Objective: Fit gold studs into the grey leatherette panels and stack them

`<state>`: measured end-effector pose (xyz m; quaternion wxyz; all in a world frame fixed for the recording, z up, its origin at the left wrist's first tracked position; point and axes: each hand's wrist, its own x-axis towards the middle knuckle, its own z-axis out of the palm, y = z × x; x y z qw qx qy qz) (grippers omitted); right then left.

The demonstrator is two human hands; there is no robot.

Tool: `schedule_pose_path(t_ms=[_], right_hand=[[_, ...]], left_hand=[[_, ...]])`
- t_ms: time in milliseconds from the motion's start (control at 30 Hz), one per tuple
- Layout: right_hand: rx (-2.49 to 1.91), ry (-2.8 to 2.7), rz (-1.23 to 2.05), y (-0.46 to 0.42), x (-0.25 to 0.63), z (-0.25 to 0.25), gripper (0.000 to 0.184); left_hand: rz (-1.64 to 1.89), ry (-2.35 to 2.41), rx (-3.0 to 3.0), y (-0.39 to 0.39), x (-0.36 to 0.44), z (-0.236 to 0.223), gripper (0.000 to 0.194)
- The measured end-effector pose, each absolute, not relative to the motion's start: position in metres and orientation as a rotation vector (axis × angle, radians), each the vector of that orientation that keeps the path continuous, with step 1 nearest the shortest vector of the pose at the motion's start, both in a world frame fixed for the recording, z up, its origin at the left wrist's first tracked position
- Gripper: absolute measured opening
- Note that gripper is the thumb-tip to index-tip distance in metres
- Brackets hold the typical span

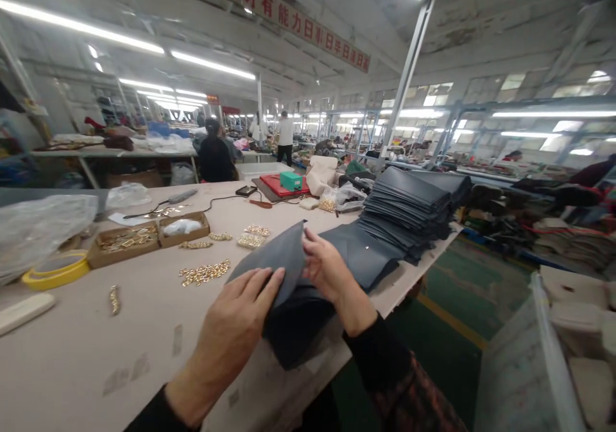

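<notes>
A dark blue-grey leather-like panel [282, 255] is bent upward between my hands at the table's edge. My left hand [235, 326] grips its near left side, fingers on top and thumb hidden. At the raised right edge, my right hand [330, 268] pinches the panel with curled fingertips; whatever else may be in them is too small to make out. More dark panels [301, 329] lie underneath. To the right, another panel [353, 252] lies flat with a tiny shiny metal piece on it. Small gold-coloured metal fittings [206, 273] are heaped left of my hands.
A tall stack of dark panels [409, 201] stands at the table's right edge. Cardboard boxes [126, 246] of metal parts, yellow tape [56, 270] and plastic bags [43, 230] sit left. A teal box [291, 181] stands farther back. Beige pieces fill a bin [543, 316] at right. People work behind.
</notes>
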<state>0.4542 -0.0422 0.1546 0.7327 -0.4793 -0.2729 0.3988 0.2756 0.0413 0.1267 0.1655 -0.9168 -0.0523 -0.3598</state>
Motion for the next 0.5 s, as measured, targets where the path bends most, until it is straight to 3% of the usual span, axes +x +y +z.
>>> schedule_pose_path(t_ms=[167,267,333,400,500], right_hand=[[-1.845,-0.532,0.478,-0.071,0.545,0.113,0.07],[-2.019,-0.523,0.409,-0.075,0.579,0.088,0.08],[-2.128,-0.542,0.378,-0.074,0.594,0.075,0.087],[-2.214,-0.582,0.378,-0.071,0.605,0.064,0.087],[-2.288,-0.649,0.398,-0.064,0.613,0.054,0.083]], left_hand=[[-0.774,0.027,-2.925,0.009,0.346,0.098,0.037],[-0.855,-0.066,-3.262,0.008,0.354,0.082,0.052],[-1.203,-0.679,-3.453,0.026,0.349,0.077,0.063],[-1.604,-1.657,-3.337,0.053,0.34,0.071,0.066],[-1.697,-2.476,-3.076,0.09,0.328,0.061,0.073]])
